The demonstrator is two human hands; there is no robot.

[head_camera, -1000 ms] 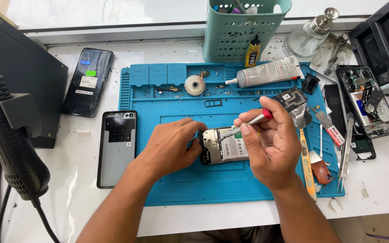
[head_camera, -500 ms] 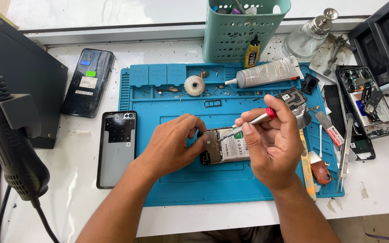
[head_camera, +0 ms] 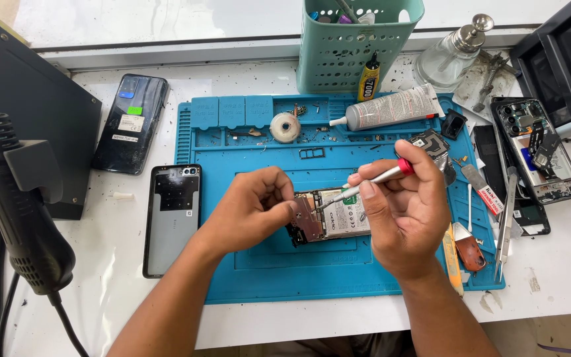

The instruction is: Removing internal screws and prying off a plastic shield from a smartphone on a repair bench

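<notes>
Blue mat (head_camera: 266,277): hands gripping opened phone (head_camera: 338,218) and screwdriver (head_camera: 371,182), glue tube (head_camera: 391,109) beyond.

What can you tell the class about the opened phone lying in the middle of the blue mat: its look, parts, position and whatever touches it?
The opened phone lies flat on the blue repair mat with its back cover off. A pale battery fills its middle, and a dark brownish plate sits at its left end. The left hand pinches that left end, steadying it. The right hand holds a red-capped screwdriver whose tip meets the phone's upper edge near the plate. The hands hide parts of its outline.
</notes>
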